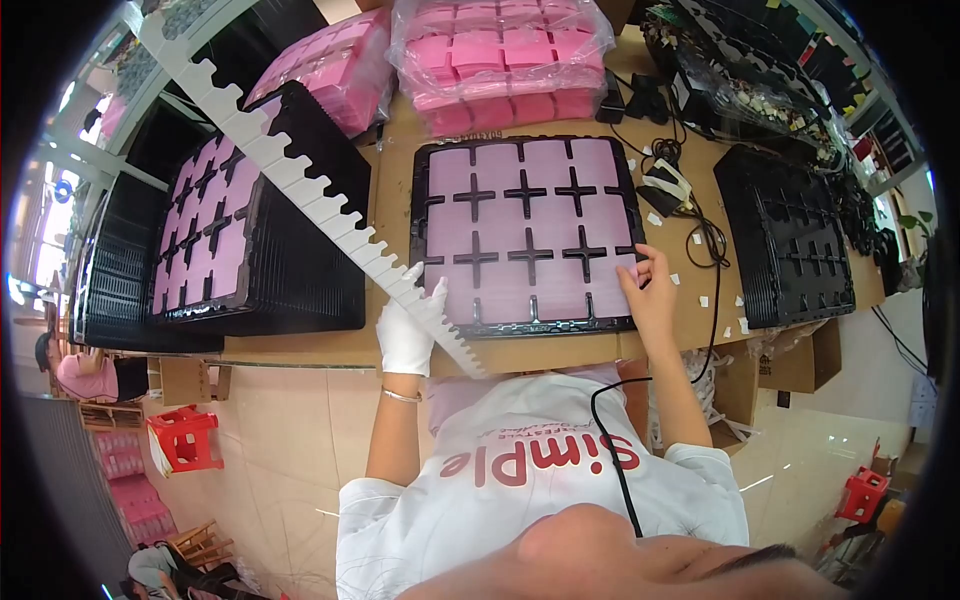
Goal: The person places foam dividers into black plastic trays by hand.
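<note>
A black tray (420, 215) lies flat in front of me. Pink-lilac foam pads (505, 222) sit in it, with black cross-shaped dividers showing between them. My left hand (404, 338), in a white glove, is at the tray's near left corner, closed around the lower part of a long white notched strip (300, 185). This strip slants up to the far left and hides part of the hand. My bare right hand (652, 290) is at the tray's right edge near the front corner, thumb and fingers pinched on the edge of a pink pad beside the rim.
To the left stands a tall stack of black trays (310, 250) with pink pads on top. Bagged pink foam (500, 65) lies at the back. More black trays (790, 235) are stacked on the right, beyond a black cable (712, 240) and small white scraps on the cardboard-covered table (390, 160).
</note>
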Action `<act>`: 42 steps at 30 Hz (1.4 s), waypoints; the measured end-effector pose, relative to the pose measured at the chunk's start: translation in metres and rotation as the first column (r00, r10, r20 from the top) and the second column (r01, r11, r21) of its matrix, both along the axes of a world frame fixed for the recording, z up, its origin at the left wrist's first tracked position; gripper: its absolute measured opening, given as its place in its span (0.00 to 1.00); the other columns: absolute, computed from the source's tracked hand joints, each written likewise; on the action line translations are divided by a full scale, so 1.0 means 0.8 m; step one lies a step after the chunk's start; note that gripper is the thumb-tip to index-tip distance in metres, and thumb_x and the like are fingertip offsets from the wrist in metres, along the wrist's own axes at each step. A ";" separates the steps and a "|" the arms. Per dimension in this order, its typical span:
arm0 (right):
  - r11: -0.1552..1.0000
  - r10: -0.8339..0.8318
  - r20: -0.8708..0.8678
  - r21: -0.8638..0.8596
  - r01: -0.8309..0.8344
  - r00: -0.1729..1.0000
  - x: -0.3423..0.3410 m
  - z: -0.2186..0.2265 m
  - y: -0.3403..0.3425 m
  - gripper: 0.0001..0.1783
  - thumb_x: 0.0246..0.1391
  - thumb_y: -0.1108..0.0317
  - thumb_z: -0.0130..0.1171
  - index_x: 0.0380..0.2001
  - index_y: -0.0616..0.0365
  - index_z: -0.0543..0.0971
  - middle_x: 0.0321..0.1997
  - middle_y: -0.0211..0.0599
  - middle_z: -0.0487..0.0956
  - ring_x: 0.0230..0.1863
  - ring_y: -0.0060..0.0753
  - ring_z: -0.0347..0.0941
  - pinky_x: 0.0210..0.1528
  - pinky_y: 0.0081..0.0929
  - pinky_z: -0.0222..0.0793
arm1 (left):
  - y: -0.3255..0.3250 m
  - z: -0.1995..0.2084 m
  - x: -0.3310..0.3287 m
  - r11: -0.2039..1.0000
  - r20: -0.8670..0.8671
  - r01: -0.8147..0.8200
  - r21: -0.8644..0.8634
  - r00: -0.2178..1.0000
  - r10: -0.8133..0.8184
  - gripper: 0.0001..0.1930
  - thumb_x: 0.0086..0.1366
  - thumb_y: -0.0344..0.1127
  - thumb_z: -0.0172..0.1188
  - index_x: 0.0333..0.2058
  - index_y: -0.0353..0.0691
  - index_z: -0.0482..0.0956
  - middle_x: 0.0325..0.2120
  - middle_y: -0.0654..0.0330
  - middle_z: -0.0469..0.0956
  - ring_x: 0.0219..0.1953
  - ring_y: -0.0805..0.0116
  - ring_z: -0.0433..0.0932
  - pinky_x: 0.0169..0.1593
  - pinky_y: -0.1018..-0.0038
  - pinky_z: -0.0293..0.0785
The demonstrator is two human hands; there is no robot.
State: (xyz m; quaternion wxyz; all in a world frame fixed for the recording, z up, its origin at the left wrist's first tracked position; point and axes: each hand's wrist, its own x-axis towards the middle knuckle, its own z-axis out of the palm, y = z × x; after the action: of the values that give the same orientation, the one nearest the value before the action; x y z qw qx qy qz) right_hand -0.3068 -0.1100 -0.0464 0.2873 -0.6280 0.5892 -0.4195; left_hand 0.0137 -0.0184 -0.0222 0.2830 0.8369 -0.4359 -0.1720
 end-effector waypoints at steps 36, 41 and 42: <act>0.709 0.553 -0.516 -0.121 -0.695 0.654 -0.117 -0.015 0.010 0.20 0.60 0.63 0.49 0.53 0.60 0.74 0.59 0.47 0.72 0.63 0.45 0.64 0.67 0.45 0.53 | 0.041 0.019 0.044 0.798 0.372 0.598 0.075 0.726 -0.579 0.14 0.60 0.35 0.60 0.44 0.40 0.81 0.54 0.53 0.73 0.58 0.62 0.71 0.60 0.67 0.64; 0.942 0.301 -0.126 -0.112 -0.316 0.945 -0.050 -0.014 0.030 0.31 0.67 0.50 0.34 0.66 0.59 0.59 0.71 0.50 0.55 0.74 0.52 0.43 0.72 0.47 0.35 | 0.042 -0.030 0.030 0.947 -0.067 0.096 -0.306 0.990 -0.122 0.15 0.58 0.32 0.62 0.43 0.32 0.80 0.40 0.57 0.81 0.47 0.61 0.78 0.53 0.71 0.71; 0.946 0.263 -0.232 -0.126 -0.297 0.936 -0.044 -0.012 0.030 0.34 0.67 0.47 0.30 0.67 0.58 0.57 0.72 0.50 0.51 0.74 0.54 0.39 0.72 0.49 0.33 | 0.040 -0.035 0.038 0.969 -0.229 0.012 -0.246 0.971 -0.070 0.14 0.58 0.32 0.63 0.42 0.31 0.81 0.38 0.56 0.82 0.45 0.64 0.79 0.50 0.72 0.72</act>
State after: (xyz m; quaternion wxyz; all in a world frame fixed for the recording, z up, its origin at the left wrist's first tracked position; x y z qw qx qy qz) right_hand -0.3424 -0.0858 -0.0557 0.2288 -0.7678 0.4853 -0.3501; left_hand 0.0443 0.0137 -0.0505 0.4292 0.7605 -0.4342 -0.2212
